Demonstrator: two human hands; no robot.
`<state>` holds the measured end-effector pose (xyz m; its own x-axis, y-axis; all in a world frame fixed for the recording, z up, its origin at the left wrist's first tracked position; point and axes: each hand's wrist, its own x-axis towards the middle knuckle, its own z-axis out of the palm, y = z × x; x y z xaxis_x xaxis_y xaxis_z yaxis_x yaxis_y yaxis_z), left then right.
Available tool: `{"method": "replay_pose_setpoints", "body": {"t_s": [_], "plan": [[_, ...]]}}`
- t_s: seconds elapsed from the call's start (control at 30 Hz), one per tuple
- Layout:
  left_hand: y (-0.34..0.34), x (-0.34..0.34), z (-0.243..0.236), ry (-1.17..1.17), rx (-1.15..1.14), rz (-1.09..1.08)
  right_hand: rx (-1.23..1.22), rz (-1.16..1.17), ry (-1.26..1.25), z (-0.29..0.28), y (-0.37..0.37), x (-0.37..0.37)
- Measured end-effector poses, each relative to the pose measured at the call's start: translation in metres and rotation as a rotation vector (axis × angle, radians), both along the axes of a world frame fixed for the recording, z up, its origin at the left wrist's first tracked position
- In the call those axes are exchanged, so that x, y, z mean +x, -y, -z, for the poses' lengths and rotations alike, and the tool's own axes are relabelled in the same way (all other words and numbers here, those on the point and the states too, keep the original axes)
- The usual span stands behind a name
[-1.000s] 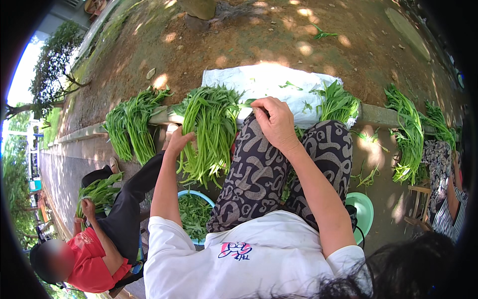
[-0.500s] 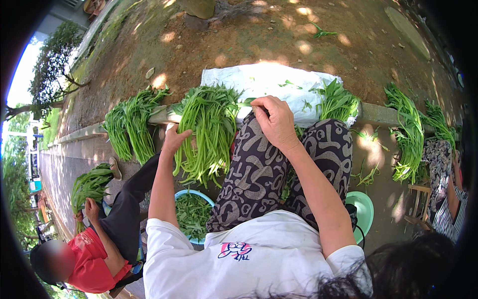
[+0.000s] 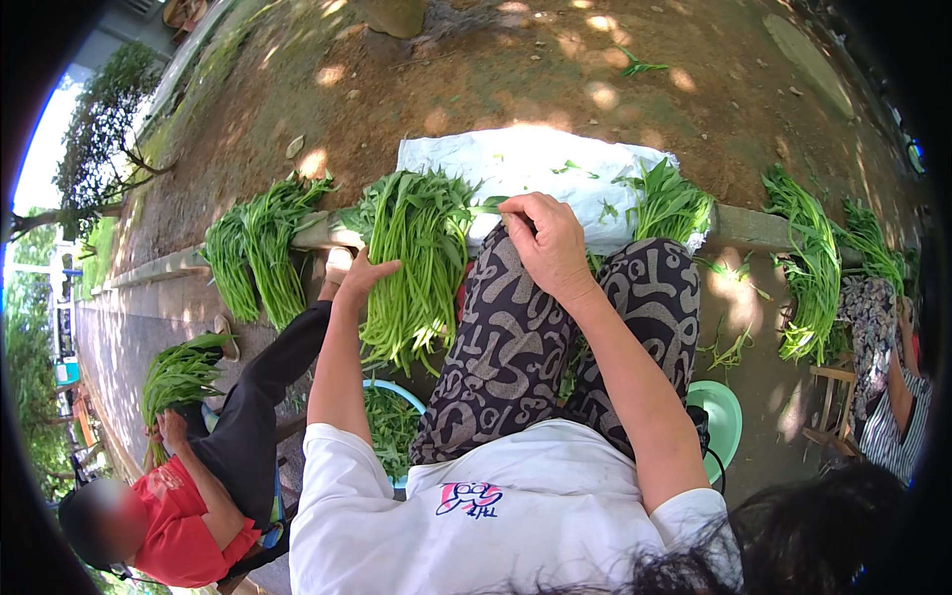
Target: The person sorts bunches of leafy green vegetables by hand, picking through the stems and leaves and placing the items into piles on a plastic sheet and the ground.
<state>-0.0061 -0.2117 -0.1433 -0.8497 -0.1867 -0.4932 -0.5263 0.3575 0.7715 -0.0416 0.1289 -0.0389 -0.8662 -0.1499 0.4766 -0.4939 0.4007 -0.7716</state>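
A thick bunch of long-stemmed leafy greens (image 3: 416,263) hangs over the kerb before me, leaves upward and stems toward me. My left hand (image 3: 365,280) rests against its left side. The thumb is spread out across the stems, and the other fingers are partly hidden. Above my left knee, my right hand (image 3: 545,238) pinches the end of a green leaf (image 3: 486,206) that sticks out from the bunch's right side. A white plastic sheet (image 3: 516,159) lies just beyond, with loose leaf scraps and another bunch of greens (image 3: 669,203) at its right end.
Between my left arm and leg stands a light-blue basin (image 3: 421,402) of leaves; a green basin (image 3: 724,416) is at my right. Other bunches (image 3: 258,248) lie along the kerb (image 3: 749,228). A person in red (image 3: 188,516) holds greens at left; another sits far right near a wooden stool (image 3: 833,402).
My left hand has shifted to the right onto the stems, pushing the bunch's left edge inward. The right hand stays in its place. The person in red has moved a hand along their greens.
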Motion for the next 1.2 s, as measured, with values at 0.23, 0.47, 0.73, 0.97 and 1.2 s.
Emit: {"method": "replay_pose_setpoints", "body": {"t_s": [0.23,0.47,0.73,0.97,1.2], "plan": [[0.028,-0.011,0.049,0.007,-0.378,0.087,0.012,0.011,-0.003,0.000,-0.002,-0.001],[0.034,0.001,0.050,-0.079,-0.374,-0.001,-0.007,-0.004,0.013,-0.001,0.000,0.000],[0.023,-0.007,-0.005,-0.054,-0.833,0.219,-0.001,-0.008,0.016,-0.002,0.000,0.002],[-0.019,-0.019,-0.041,0.076,-1.044,0.194,-0.005,0.003,0.015,0.002,-0.001,0.000],[-0.027,-0.003,-0.004,0.100,-0.856,0.070,0.001,0.000,0.027,-0.001,-0.003,0.001]]}}
